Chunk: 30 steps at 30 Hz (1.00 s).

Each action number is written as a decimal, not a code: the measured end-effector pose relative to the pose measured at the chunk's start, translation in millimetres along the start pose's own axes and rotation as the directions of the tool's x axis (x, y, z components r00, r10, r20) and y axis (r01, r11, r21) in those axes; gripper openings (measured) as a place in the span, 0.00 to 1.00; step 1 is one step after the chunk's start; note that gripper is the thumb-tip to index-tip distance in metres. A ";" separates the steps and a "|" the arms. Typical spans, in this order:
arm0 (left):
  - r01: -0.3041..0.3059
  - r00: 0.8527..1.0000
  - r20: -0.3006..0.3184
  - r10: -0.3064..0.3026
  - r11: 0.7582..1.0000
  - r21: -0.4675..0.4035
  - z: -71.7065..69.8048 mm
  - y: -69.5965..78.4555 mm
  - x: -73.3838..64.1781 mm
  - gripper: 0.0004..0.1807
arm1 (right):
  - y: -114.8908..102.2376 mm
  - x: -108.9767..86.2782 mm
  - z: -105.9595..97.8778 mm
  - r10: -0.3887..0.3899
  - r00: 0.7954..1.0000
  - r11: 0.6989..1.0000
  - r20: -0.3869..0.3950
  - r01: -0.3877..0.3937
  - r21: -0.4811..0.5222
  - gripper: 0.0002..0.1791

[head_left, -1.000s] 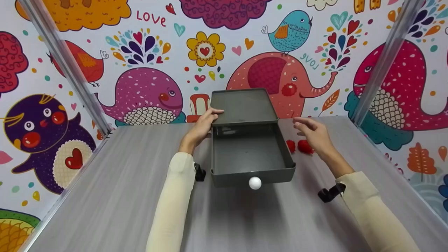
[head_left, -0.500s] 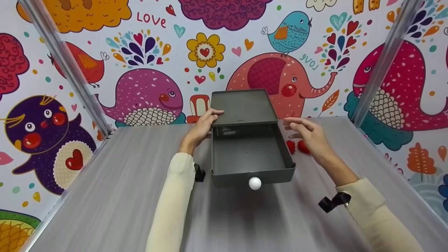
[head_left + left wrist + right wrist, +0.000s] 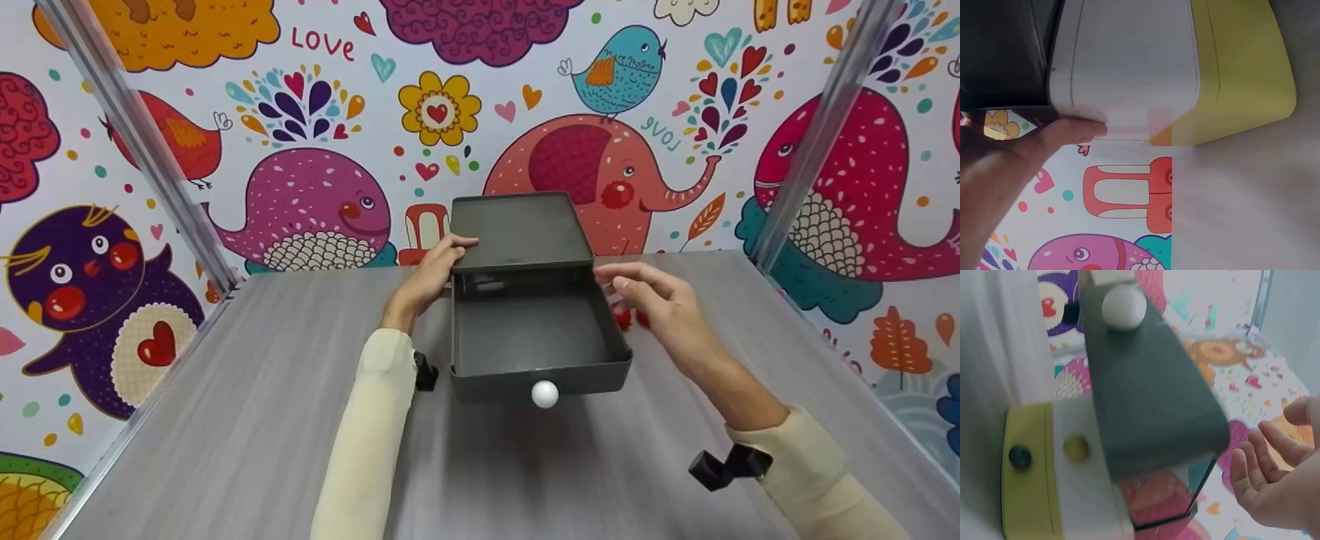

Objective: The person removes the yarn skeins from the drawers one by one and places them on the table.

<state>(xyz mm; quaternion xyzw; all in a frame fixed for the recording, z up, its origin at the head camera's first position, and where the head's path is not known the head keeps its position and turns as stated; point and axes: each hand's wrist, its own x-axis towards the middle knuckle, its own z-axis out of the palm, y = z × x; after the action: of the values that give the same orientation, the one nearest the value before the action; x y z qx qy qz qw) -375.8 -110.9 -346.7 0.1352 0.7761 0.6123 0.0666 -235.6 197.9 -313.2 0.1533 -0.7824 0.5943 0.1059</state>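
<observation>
A drawer unit [image 3: 521, 229] with a grey top stands toward the back of the table. Its grey top drawer [image 3: 525, 330] is pulled far out, with nothing inside, and bears a white knob [image 3: 545, 394]. Below, the wrist views show a white drawer tier [image 3: 1129, 56] and a yellow drawer tier [image 3: 1241, 67]. My left hand [image 3: 433, 274] holds the unit at its upper left, a digit over the top and others along the side. Beside the drawer's right wall, my right hand [image 3: 671, 307] hovers with fingers loosely bent and nothing in them.
Two small red fuzzy things, one a red tuft [image 3: 621, 315], lie right of the unit, partly hidden by the drawer and my right hand. The table [image 3: 285, 420] ends at a patterned wall [image 3: 315, 112]. Metal posts [image 3: 817, 142] rise at both sides.
My right hand has moved left, closer to the drawer's right wall, and now covers more of the red things. My left hand and the drawer stay as they were.
</observation>
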 end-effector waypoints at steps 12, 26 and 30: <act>-0.001 1.000 0.006 0.001 1.000 0.013 -0.7 0.1 -2.1 0.21 | -20.3 -31.8 12.5 0.007 0.996 0.999 0.092 -0.011 0.039 0.15; -0.016 1.000 0.001 0.016 1.000 0.016 -0.7 0.2 -1.5 0.22 | -0.2 -46.2 20.0 0.118 0.934 0.993 0.337 -0.121 -0.012 0.20; -0.019 1.000 0.004 0.019 1.000 0.019 -1.2 0.4 -0.8 0.22 | 0.8 -51.2 22.1 0.185 0.921 0.983 0.343 -0.168 -0.078 0.23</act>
<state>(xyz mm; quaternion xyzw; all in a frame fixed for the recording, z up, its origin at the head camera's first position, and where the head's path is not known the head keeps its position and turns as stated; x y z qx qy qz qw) -375.3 -112.1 -346.1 0.1443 0.7803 0.6054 0.0612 -187.9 182.7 -337.8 0.1823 -0.8132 0.5462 -0.0847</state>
